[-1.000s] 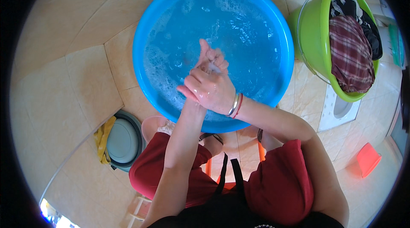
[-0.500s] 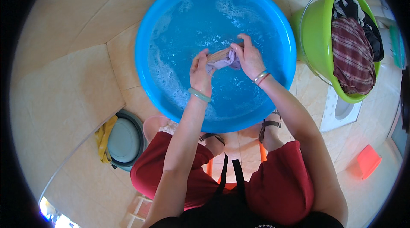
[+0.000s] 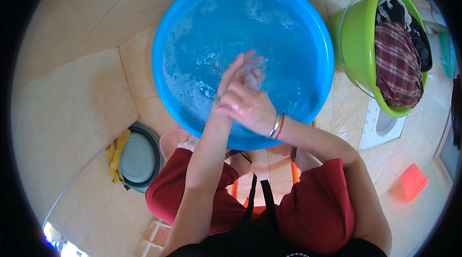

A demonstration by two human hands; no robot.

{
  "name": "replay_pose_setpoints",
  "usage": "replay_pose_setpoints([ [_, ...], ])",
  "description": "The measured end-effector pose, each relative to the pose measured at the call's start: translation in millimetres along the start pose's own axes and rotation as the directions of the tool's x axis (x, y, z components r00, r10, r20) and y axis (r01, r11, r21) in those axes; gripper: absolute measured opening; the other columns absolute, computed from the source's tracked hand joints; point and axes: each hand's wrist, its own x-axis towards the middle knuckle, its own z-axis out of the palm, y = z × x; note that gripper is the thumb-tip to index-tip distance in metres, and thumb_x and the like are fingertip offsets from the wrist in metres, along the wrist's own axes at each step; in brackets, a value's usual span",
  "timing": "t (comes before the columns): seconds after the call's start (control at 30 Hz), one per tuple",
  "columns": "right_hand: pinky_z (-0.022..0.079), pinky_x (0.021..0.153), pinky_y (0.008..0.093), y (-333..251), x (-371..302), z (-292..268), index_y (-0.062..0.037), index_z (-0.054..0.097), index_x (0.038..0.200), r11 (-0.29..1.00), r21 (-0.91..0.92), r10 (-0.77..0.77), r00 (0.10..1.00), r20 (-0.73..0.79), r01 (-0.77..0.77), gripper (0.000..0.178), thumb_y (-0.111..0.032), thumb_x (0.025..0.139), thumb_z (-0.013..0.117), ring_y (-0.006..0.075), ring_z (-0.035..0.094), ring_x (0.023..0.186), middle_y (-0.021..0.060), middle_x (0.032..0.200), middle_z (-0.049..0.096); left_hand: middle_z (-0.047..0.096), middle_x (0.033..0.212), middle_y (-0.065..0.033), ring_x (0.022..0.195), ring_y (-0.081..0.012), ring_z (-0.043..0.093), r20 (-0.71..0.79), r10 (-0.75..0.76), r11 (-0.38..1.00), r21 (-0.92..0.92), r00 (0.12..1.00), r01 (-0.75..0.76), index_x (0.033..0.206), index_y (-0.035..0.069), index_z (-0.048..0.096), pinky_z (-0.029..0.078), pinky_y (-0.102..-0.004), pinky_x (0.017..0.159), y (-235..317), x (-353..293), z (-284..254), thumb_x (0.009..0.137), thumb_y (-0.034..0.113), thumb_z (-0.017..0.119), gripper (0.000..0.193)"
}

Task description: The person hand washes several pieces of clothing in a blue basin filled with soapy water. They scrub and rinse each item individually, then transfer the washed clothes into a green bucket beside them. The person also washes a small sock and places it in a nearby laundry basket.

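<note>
A wide blue basin (image 3: 160,79) holds sudsy water in front of me. Above the water my left hand (image 3: 232,75) has its fingers pointing away from me, with a small pale purple cloth (image 3: 252,80) against its palm; motion smears the cloth and fingertips. Across the left wrist lies my right hand (image 3: 251,109), its fingers bent round the pale green bangle (image 3: 216,99). The bangle is mostly covered by that hand. A metal bracelet and a red cord circle my right wrist.
A green bucket (image 3: 357,40) with a plaid garment (image 3: 398,62) and dark clothes stands right of the basin. Behind it is a white floor fixture (image 3: 380,129). A grey-green folded basin (image 3: 138,156) with a yellow cloth (image 3: 115,156) sits at left. An orange-red object (image 3: 415,183) lies at lower right.
Both hands held the purple cloth apart between them. My right hand has let go of it and moved left and nearer, onto the left wrist at the bangle.
</note>
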Motion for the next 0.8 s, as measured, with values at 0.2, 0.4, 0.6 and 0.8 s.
replay_pose_setpoints([
  [0.2,0.046,0.048,0.0321,-19.8,21.2,-3.0,-0.0098,0.055,0.075,0.983,-0.081,-0.172,0.982,-0.082,0.165,0.025,-0.029,0.083,0.068,0.0171,0.060,0.057,0.0052,0.079,0.052,0.042,0.073,0.0019,0.065,-0.0127,0.040,0.315,0.038,0.988,-0.157,0.948,0.012,0.084,0.015,0.060,0.036,-0.0271,0.055,-3.1,-0.1,-8.0,0.099,0.049,0.046,0.040],
  [0.4,0.046,0.045,0.0345,18.5,45.4,3.0,-0.0108,0.055,0.069,0.984,-0.125,-0.161,0.917,-0.366,0.123,0.022,-0.022,0.082,0.068,0.0214,0.059,0.056,0.0050,0.065,0.053,0.055,0.091,0.0002,0.078,-0.0142,0.053,-0.112,0.391,0.920,0.027,0.913,-0.391,0.115,0.012,0.057,0.045,-0.0272,0.071,-19.4,-16.7,20.2,0.102,0.037,0.043,0.031],
  [0.6,0.051,0.054,0.0457,99.7,23.2,4.8,-0.0067,0.057,0.087,0.915,-0.128,0.365,0.919,-0.150,-0.384,0.022,-0.028,0.091,0.058,0.0348,0.064,0.068,0.0149,0.074,0.063,0.060,0.108,-0.0035,0.098,-0.0151,0.057,-0.343,0.315,0.949,0.145,0.885,-0.281,0.117,0.010,0.055,0.047,-0.0297,0.081,-24.3,-1.1,-18.4,0.101,0.031,0.049,0.027],
  [0.8,0.052,0.074,0.0454,112.8,-2.6,0.1,-0.0037,0.055,0.100,0.904,-0.042,0.419,0.900,-0.125,-0.426,0.025,-0.026,0.091,0.061,0.0393,0.062,0.088,0.0217,0.090,0.063,0.054,0.131,-0.0074,0.123,-0.0237,0.047,-0.278,0.374,0.910,0.293,0.885,-0.293,0.136,0.011,0.046,0.032,-0.0503,0.106,-12.1,-2.2,-49.9,0.100,0.027,0.052,0.039],
])
